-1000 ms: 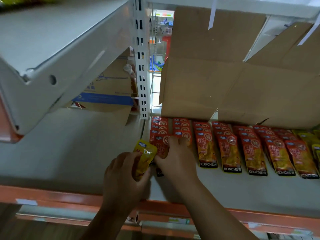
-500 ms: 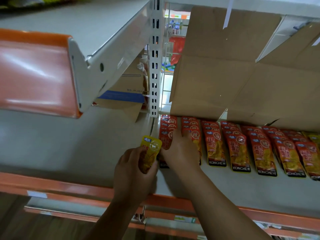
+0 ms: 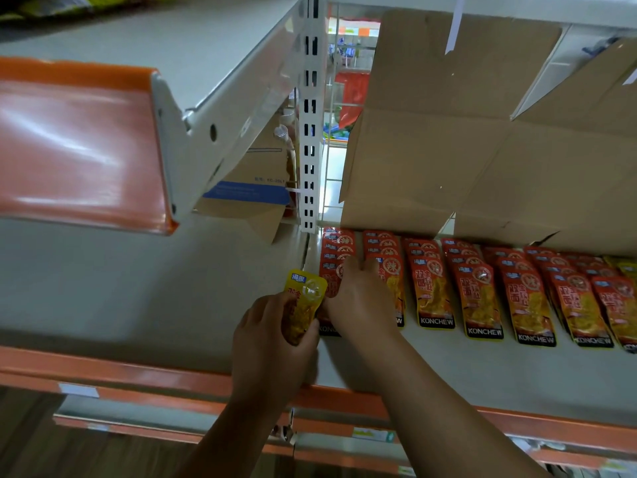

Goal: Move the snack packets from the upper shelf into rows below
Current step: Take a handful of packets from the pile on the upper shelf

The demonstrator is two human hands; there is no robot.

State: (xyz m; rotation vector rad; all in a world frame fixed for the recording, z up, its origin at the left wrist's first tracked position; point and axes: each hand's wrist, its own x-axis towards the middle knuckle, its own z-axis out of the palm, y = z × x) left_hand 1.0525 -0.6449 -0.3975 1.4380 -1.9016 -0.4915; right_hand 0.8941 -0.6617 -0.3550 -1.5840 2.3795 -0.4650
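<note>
1. The left hand grips a yellow packet, fingers and thumb curled round its lower half; the packet's top stands clear of the hand, tilted a little to the right, just above the lower shelf.
2. The right hand lies palm down on the red packets, its fingers stretched forward and pressing on the two leftmost rows; its thumb side is just beside the yellow packet.
3. The red packets lie on the lower shelf in overlapping rows running front to back; the rows sit side by side from the slotted upright towards the right edge of view; the front packet of most rows shows KONCHEW on a black band.
4. At the far right a yellow row sits just beside the last red row, partly cut off.
5. A cardboard box stands behind the rows, its lower edge over their back ends.
6. The upper shelf, fronted by an orange price rail, juts out at upper left; the bags at its far corner are too blurred to name.
</note>
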